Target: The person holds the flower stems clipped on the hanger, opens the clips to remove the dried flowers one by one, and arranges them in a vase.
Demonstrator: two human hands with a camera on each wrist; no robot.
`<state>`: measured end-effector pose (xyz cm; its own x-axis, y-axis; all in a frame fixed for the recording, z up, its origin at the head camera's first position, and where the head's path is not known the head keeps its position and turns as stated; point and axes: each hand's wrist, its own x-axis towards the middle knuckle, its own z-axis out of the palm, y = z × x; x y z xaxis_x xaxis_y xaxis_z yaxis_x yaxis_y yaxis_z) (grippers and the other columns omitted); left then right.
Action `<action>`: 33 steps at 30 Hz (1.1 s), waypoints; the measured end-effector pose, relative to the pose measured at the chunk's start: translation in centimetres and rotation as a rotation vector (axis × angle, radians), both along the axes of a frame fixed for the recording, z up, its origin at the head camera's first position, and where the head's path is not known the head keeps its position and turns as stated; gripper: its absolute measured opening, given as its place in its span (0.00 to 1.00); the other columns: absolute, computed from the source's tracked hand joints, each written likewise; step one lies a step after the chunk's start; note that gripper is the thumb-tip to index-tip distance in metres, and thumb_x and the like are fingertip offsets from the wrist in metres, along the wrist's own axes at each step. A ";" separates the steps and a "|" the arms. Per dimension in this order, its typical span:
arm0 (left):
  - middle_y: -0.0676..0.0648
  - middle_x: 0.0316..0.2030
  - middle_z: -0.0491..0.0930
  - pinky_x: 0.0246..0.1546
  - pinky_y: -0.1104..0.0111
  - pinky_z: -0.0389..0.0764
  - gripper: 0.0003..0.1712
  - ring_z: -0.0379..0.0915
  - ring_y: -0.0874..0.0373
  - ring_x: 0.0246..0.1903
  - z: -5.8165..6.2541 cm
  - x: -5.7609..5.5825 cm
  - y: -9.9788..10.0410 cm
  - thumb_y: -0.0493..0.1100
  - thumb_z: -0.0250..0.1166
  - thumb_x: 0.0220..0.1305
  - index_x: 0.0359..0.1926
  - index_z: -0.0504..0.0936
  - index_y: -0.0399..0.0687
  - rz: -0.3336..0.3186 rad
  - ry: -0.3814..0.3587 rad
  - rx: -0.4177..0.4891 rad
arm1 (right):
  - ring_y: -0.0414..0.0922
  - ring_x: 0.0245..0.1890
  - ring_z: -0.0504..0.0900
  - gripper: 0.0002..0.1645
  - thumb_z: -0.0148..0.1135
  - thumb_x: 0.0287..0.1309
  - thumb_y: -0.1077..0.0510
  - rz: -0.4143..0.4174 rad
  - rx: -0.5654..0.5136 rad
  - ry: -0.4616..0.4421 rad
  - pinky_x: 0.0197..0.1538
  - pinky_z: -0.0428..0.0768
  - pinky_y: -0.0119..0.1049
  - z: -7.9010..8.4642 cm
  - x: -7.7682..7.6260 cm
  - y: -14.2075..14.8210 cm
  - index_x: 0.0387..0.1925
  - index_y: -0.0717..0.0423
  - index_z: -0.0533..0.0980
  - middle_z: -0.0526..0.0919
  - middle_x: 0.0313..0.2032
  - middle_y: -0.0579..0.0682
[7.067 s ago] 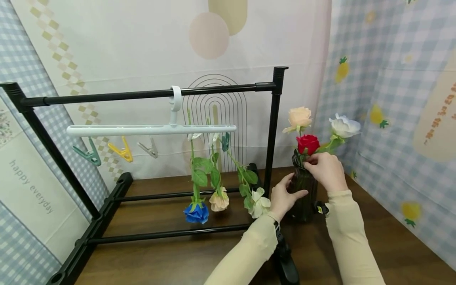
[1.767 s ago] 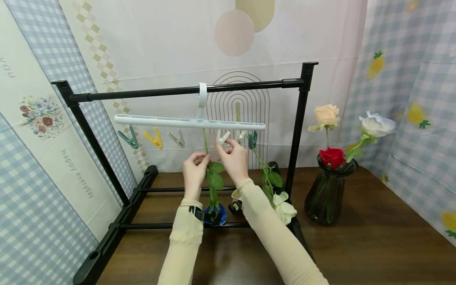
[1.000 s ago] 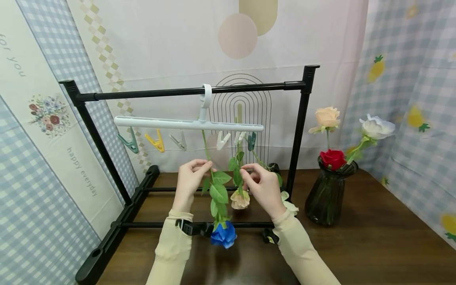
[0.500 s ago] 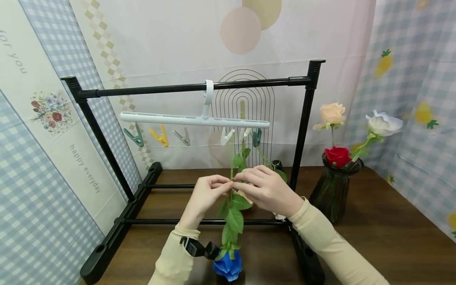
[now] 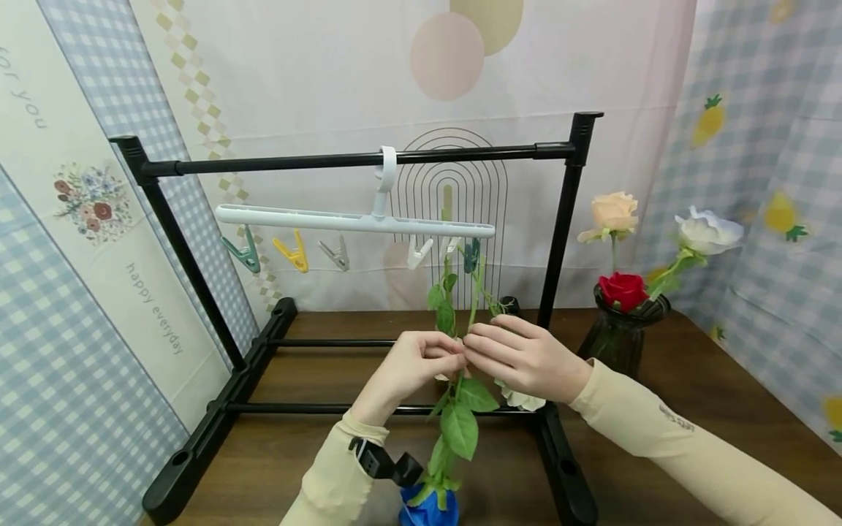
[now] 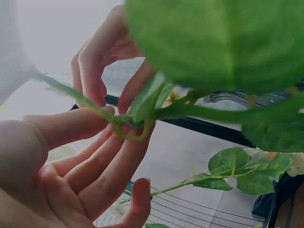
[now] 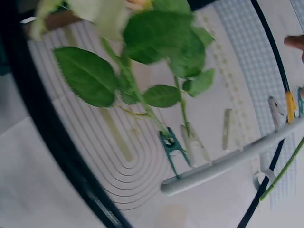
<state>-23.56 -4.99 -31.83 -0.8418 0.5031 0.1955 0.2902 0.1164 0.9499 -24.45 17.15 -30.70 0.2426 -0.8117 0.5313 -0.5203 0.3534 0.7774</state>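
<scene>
My left hand [image 5: 413, 365] pinches the stem of a blue artificial rose [image 5: 429, 507], which hangs head down, its bloom partly cut off by the bottom of the head view. The fingertips of my right hand [image 5: 522, 356] meet the left ones at that same stem, above the leaves [image 5: 459, 429]. In the left wrist view the stem [image 6: 95, 110] runs between thumb and fingers of the left hand, the right hand's fingers close behind. A white clip [image 5: 419, 253] on the pale blue hanger [image 5: 302, 218] holds no flower. A dark green clip [image 5: 471, 256] grips a white rose's stem [image 7: 137, 95].
The hanger hooks over a black rack [image 5: 263, 165]. Dark green [image 5: 245, 253], yellow [image 5: 293, 252] and grey [image 5: 336, 253] clips hang at its left. Another white clip [image 5: 450, 245] holds a mostly hidden peach rose. Right stands a dark glass vase [image 5: 612, 343] with peach, red and white roses.
Both hands left the vase. The right hand was at the white clip and the blue rose came free of it. The rose moved right and nearer, and the right hand joined the left at its stem.
</scene>
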 end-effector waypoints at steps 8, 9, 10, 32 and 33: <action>0.31 0.37 0.85 0.37 0.73 0.81 0.12 0.81 0.69 0.31 -0.4 0.2 0.8 0.33 0.66 0.60 0.44 0.81 0.31 -0.089 0.005 -0.044 | 0.43 0.44 0.86 0.17 0.48 0.71 0.63 0.099 0.010 0.037 0.48 0.80 0.40 -0.9 0.0 0.8 0.42 0.52 0.84 0.88 0.43 0.49; 0.32 0.38 0.85 0.37 0.72 0.81 0.12 0.81 0.68 0.33 -0.4 0.2 0.8 0.33 0.66 0.60 0.45 0.81 0.32 -0.098 0.002 -0.044 | 0.43 0.43 0.86 0.17 0.48 0.71 0.63 0.100 0.006 0.045 0.48 0.80 0.40 -0.9 0.0 0.9 0.42 0.52 0.84 0.88 0.42 0.49; 0.33 0.38 0.86 0.37 0.72 0.81 0.13 0.81 0.68 0.34 -0.5 0.2 0.9 0.34 0.67 0.59 0.45 0.81 0.33 -0.100 -0.003 -0.047 | 0.43 0.43 0.86 0.17 0.49 0.71 0.64 0.102 0.001 0.053 0.48 0.80 0.41 -0.9 0.0 0.9 0.41 0.52 0.84 0.88 0.42 0.48; 0.33 0.43 0.85 0.51 0.63 0.80 0.18 0.84 0.54 0.43 -1.9 -0.7 1.2 0.44 0.58 0.70 0.57 0.78 0.39 -0.241 -0.028 -0.020 | 0.45 0.31 0.86 0.15 0.51 0.67 0.68 0.238 -0.280 -0.038 0.35 0.72 0.41 -0.1 0.6 3.0 0.35 0.59 0.84 0.88 0.30 0.53; 0.30 0.43 0.84 0.51 0.62 0.80 0.19 0.84 0.50 0.42 -2.0 -0.8 1.2 0.43 0.56 0.71 0.57 0.77 0.37 -0.245 -0.024 -0.015 | 0.46 0.30 0.85 0.15 0.52 0.67 0.67 0.254 -0.305 -0.059 0.34 0.72 0.41 0.0 0.6 3.2 0.33 0.60 0.84 0.88 0.29 0.54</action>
